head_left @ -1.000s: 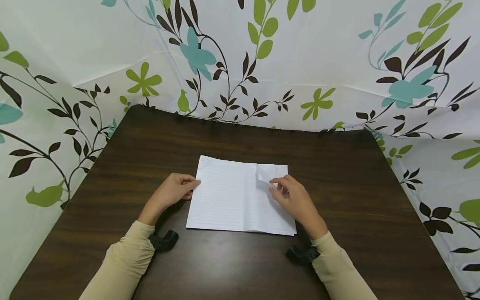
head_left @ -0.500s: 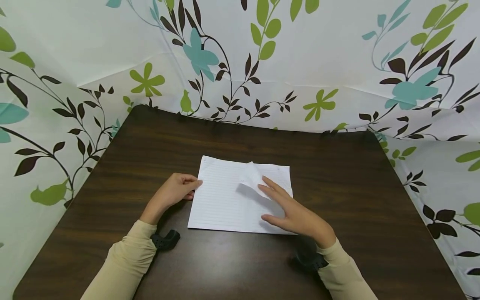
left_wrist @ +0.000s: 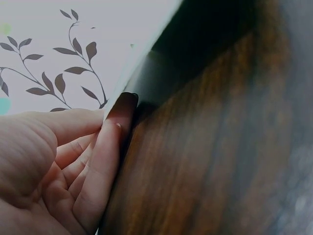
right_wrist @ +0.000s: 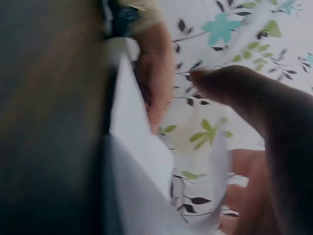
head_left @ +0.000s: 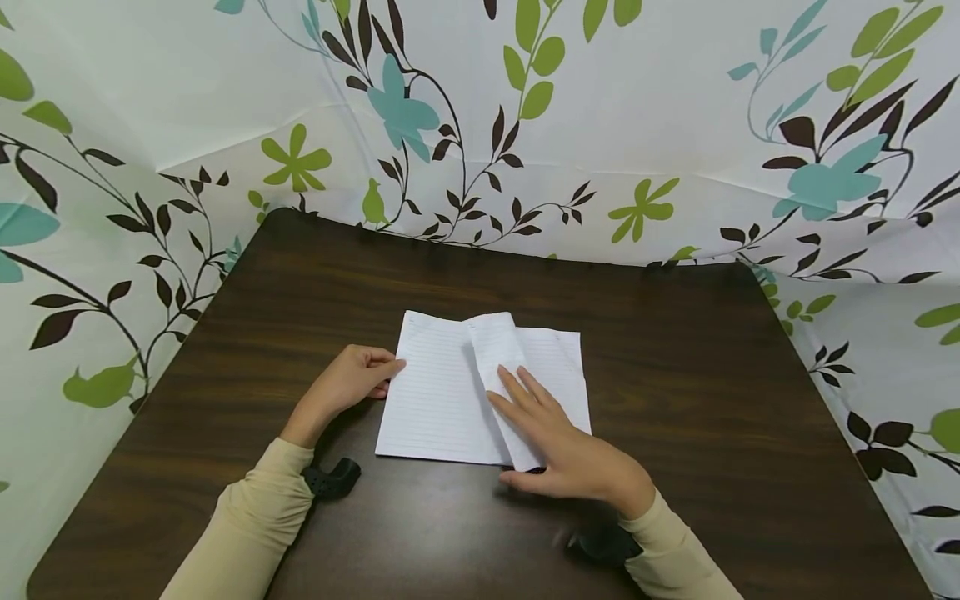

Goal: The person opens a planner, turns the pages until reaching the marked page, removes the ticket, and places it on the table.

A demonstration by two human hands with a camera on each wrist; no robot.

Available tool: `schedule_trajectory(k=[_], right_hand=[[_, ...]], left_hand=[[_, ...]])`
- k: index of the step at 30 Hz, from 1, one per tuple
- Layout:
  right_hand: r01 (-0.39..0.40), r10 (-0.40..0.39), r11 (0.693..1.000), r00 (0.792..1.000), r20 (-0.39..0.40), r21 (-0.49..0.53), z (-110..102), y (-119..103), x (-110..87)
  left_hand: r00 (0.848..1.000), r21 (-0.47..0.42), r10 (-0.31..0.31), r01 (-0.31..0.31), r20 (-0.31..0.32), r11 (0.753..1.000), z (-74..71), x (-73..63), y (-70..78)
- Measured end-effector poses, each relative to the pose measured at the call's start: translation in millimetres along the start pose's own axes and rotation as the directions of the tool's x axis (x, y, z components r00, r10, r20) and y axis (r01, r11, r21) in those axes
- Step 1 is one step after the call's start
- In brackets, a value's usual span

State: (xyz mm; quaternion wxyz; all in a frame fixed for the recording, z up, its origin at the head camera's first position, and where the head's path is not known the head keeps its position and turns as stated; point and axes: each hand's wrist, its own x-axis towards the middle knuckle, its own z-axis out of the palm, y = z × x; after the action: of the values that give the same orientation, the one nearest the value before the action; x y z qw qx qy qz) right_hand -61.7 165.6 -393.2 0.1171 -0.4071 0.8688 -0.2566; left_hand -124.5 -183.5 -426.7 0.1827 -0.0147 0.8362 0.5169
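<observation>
An open lined notebook [head_left: 431,400] lies on the dark wooden table. My left hand [head_left: 343,385] pinches its left edge, thumb on top and fingers beneath; the left wrist view shows this grip close up. One page [head_left: 491,340] stands partly lifted near the middle fold, leaning over toward the left side. Against that page my right hand [head_left: 566,446] rests with fingers spread and fairly straight, thumb near the notebook's bottom edge. In the right wrist view the raised page [right_wrist: 137,166] curves beside the right hand's fingers, somewhat blurred.
A brown wood-grain table [head_left: 675,375] extends around the notebook on all sides. Behind it and along both sides hangs a white cloth [head_left: 600,108] printed with leaves and flowers. Dark bands with a curved piece [head_left: 332,480] sit on both wrists.
The right hand has let go of the page corner, opened its fingers and swept the page leftward past the fold, moving nearer the notebook's bottom edge. The left hand has kept its hold.
</observation>
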Motion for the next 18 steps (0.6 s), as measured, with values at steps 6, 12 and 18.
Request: schedule_trajectory(k=[6, 12, 18], right_hand=[[0.09, -0.102, 0.975, 0.994, -0.05, -0.204, 18, 2, 12.3], [0.106, -0.135, 0.957, 0.987, -0.09, -0.268, 31, 2, 20.0], [0.06, -0.119, 0.948, 0.977, -0.176, -0.312, 42, -4, 25.2]], left_hand=[[1.0, -0.003, 0.001, -0.001, -0.008, 1.0, -0.6, -0.7, 0.2], [1.0, 0.01, 0.012, -0.012, -0.006, 1.0, -0.9, -0.3, 0.1], [1.0, 0.016, 0.021, -0.021, -0.006, 1.0, -1.0, -1.3, 0.7]])
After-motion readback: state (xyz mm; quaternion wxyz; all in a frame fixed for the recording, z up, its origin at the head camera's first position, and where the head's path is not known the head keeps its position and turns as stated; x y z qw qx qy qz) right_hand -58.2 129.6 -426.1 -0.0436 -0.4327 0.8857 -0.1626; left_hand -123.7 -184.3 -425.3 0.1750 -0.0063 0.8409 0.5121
